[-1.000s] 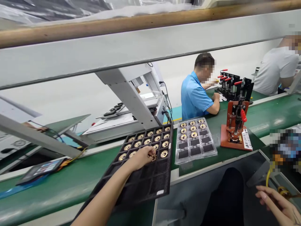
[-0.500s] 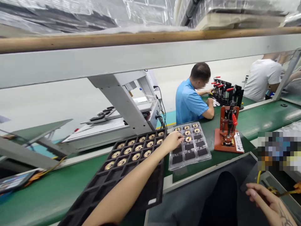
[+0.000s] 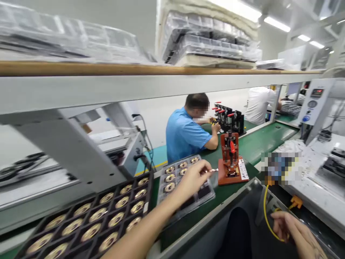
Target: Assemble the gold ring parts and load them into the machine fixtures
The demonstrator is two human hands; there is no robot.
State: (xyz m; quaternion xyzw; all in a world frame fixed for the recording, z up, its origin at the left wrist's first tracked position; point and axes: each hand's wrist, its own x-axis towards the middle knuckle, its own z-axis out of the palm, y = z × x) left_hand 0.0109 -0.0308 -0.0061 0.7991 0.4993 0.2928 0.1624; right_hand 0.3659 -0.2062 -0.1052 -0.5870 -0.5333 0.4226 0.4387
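My left hand (image 3: 196, 176) reaches over the clear plastic tray (image 3: 206, 197), its thumb and fingers pinched on a small shiny metal part (image 3: 215, 170). The part points toward the red-brown toggle press (image 3: 229, 162), apart from it. Round gold-coloured parts (image 3: 169, 187) sit in the clear tray's pockets; my forearm hides some pockets. Lower left, a black compartment tray (image 3: 101, 197) holds more gold-coloured rings. My right hand (image 3: 295, 226) is at the lower right with fingers curled, beside a yellow cord (image 3: 265, 212). What those fingers hold, if anything, is hidden.
A co-worker in a blue shirt (image 3: 183, 133) sits across the green bench (image 3: 265, 142), near black clamps with red handles (image 3: 229, 117). Overhead runs a shelf beam (image 3: 134, 86) carrying plastic-wrapped trays. A white machine table (image 3: 318, 169) stands at right.
The view has swung right and up. My left hand has moved from the clear tray's pockets toward the press, with a small metal part now showing in its fingertips. My right hand's fingers are more curled.
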